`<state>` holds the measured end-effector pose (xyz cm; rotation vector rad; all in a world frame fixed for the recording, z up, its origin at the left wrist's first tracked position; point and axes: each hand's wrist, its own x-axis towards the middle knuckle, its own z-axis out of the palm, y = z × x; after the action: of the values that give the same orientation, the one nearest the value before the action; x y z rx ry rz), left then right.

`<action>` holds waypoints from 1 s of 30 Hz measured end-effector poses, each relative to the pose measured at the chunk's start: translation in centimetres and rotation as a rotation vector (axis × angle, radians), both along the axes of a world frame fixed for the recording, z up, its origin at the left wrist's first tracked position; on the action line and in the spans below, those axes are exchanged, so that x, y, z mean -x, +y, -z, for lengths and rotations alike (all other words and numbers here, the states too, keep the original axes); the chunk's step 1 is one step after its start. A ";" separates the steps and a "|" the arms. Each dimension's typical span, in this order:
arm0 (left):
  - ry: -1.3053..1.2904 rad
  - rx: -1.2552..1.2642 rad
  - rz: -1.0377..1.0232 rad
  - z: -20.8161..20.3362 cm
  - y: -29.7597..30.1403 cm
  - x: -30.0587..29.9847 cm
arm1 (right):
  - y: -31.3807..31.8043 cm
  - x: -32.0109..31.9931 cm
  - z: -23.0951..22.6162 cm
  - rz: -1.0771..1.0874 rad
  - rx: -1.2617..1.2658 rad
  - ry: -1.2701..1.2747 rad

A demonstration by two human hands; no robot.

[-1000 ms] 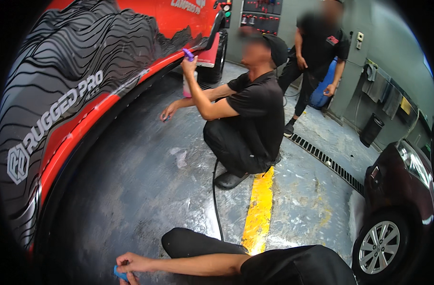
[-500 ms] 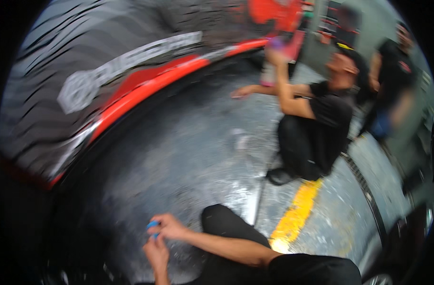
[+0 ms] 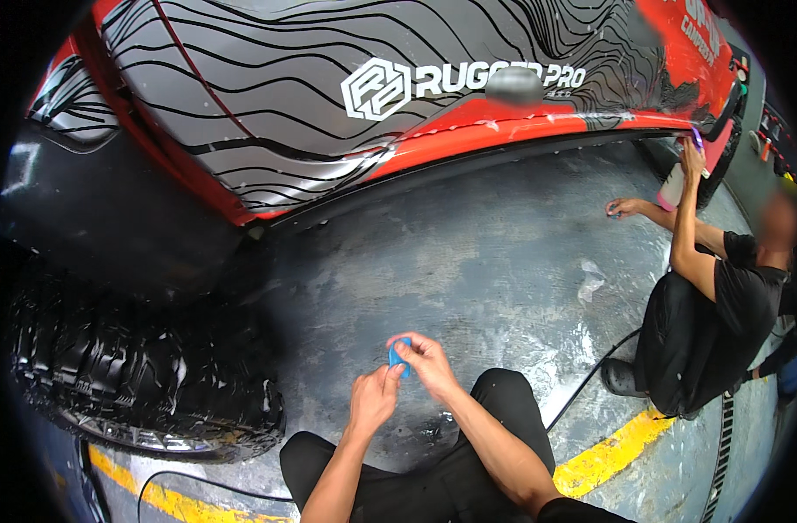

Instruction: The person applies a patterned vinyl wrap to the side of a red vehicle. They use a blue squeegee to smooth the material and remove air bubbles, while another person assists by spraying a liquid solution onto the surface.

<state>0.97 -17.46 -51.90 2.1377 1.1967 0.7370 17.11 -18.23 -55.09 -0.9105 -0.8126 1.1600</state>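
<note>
White lettering (image 3: 451, 81), a hexagonal emblem (image 3: 377, 90) and, on red, pale lettering (image 3: 699, 33) mark the vehicle (image 3: 285, 96)

1. A small blue piece (image 3: 403, 353) is held near the lower middle, pinched between the fingers of the left hand (image 3: 375, 398) and the right hand (image 3: 429, 364).
2. Above, a vehicle (image 3: 285, 83) is seen side-on, its red-and-grey bodywork patterned with black wavy lines and white lettering.
3. At left, a chunky-treaded tyre (image 3: 146, 366) is flecked with white.
4. At right, a spray bottle (image 3: 671, 188) is gripped by a crouching co-worker (image 3: 691, 344) dressed in black.
5. The grey floor (image 3: 468, 270) is crossed by a yellow stripe (image 3: 609, 455).
</note>
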 end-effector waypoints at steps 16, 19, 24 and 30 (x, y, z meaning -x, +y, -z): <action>0.318 -0.446 0.267 -11.1 2.5 -6.3 | 0.8 -2.7 -1.1 0.206 -0.039 0.337; 0.332 -0.565 0.233 -18.2 3.9 -6.4 | 1.0 -5.1 -1.6 0.202 -0.107 0.301; 0.247 -1.099 0.152 -31.3 7.2 -7.1 | 1.8 -7.1 -0.3 0.282 -0.099 0.285; 0.337 -1.666 0.081 -43.9 12.7 -5.9 | 2.9 -7.0 1.4 0.332 -0.016 0.380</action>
<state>6.84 -4.72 -8.04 3.6606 0.4891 1.7571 24.09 -15.38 -56.51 -0.7455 -0.3455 0.9892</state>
